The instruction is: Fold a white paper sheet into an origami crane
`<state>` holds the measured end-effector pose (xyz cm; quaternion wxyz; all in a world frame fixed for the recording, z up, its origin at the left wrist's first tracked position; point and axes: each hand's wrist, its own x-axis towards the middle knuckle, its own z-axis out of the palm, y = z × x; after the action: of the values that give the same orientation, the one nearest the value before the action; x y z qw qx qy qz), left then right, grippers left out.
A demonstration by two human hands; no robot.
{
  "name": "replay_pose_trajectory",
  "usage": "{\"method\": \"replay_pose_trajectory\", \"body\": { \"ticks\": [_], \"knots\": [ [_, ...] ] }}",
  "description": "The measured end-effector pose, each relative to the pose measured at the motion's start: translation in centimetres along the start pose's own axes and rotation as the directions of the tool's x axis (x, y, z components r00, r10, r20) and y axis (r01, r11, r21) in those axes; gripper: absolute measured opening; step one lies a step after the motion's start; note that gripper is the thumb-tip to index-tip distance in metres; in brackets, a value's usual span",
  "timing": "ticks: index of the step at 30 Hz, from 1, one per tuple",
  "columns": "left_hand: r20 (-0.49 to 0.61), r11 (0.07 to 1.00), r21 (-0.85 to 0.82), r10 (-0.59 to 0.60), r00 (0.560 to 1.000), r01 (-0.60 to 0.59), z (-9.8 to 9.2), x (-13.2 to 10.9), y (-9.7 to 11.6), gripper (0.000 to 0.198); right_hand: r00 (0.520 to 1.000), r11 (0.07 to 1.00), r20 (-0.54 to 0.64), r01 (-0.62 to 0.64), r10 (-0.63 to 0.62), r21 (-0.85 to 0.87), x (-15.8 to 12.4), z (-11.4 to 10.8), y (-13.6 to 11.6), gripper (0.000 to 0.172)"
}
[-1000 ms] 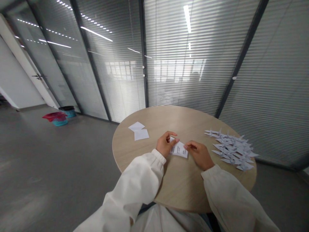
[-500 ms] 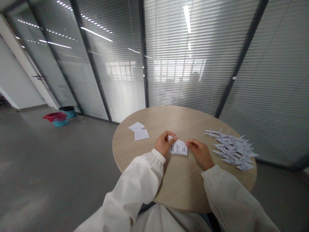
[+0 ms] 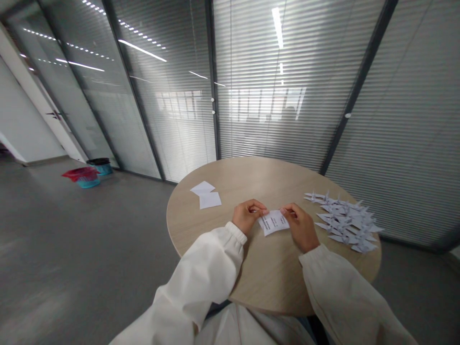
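Note:
A small white sheet of paper with printed lines [image 3: 274, 222] lies just above the round wooden table [image 3: 266, 278] between my hands. My left hand [image 3: 246, 216] pinches its left corner with thumb and forefinger. My right hand [image 3: 301, 226] grips its right edge, fingers curled over it. Both sleeves are white.
Two blank white paper squares [image 3: 206, 195] lie at the table's far left. A heap of several folded paper cranes [image 3: 345, 220] covers the right side. Glass walls with blinds stand behind the table. Red and blue bins [image 3: 88, 175] sit on the grey floor at left.
The paper has turned and shifted a little to the right between my hands. My right hand moved up to its right edge; my left hand stayed on the left corner.

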<state>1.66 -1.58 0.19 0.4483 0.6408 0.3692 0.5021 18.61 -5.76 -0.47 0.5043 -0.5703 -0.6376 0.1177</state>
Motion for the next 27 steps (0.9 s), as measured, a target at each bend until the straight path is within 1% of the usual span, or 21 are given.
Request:
{"method": "replay_pose_trajectory", "body": {
  "ticks": [3, 6, 10, 13, 17, 20, 23, 25, 27],
  "knots": [
    [-0.003, 0.995, -0.096, -0.032, 0.999, 0.031, -0.03, 0.03, 0.09, 0.030, 1.000, 0.999, 0.010, -0.008, 0.008, 0.033, 0.05, 0.01, 0.02, 0.030],
    [0.013, 0.979, -0.192, -0.073, 0.997, 0.074, -0.05, 0.07, 0.38, 0.036, 1.000, 0.998, -0.012, -0.003, 0.004, 0.064, 0.08, -0.06, 0.02, 0.030],
    [0.001, 0.968, -0.234, -0.091, 0.996, 0.088, -0.02, 0.07, 0.60, 0.037, 0.999, 0.996, -0.041, -0.008, 0.011, 0.092, 0.11, -0.14, 0.16, 0.029],
    [0.002, 0.976, -0.207, -0.065, 0.998, 0.064, 0.01, 0.04, 0.42, 0.032, 0.998, 0.995, -0.055, 0.002, 0.003, 0.100, 0.14, -0.11, 0.26, 0.030],
    [0.009, 0.993, -0.110, -0.027, 1.000, 0.028, -0.05, 0.07, -0.06, 0.029, 0.998, 0.995, -0.058, 0.004, 0.002, 0.100, 0.16, -0.13, 0.15, 0.030],
    [0.004, 0.995, -0.093, -0.036, 0.999, 0.036, -0.08, 0.17, -0.30, 0.030, 0.999, 0.995, -0.049, 0.004, 0.000, 0.096, 0.17, -0.21, -0.01, 0.029],
    [0.024, 0.995, -0.090, -0.049, 0.999, 0.051, -0.07, 0.23, -0.37, 0.032, 0.999, 0.995, -0.049, -0.008, 0.013, 0.097, 0.18, -0.25, -0.13, 0.028],
    [0.045, 0.998, -0.041, -0.040, 0.998, 0.041, -0.06, 0.21, -0.36, 0.032, 0.999, 0.994, -0.045, -0.010, 0.015, 0.111, 0.18, -0.23, -0.20, 0.028],
    [0.057, 0.999, 0.046, -0.017, 0.998, 0.015, -0.10, 0.15, -0.32, 0.032, 1.000, 0.992, -0.021, -0.003, 0.005, 0.125, 0.15, -0.16, -0.30, 0.029]
  ]
}}
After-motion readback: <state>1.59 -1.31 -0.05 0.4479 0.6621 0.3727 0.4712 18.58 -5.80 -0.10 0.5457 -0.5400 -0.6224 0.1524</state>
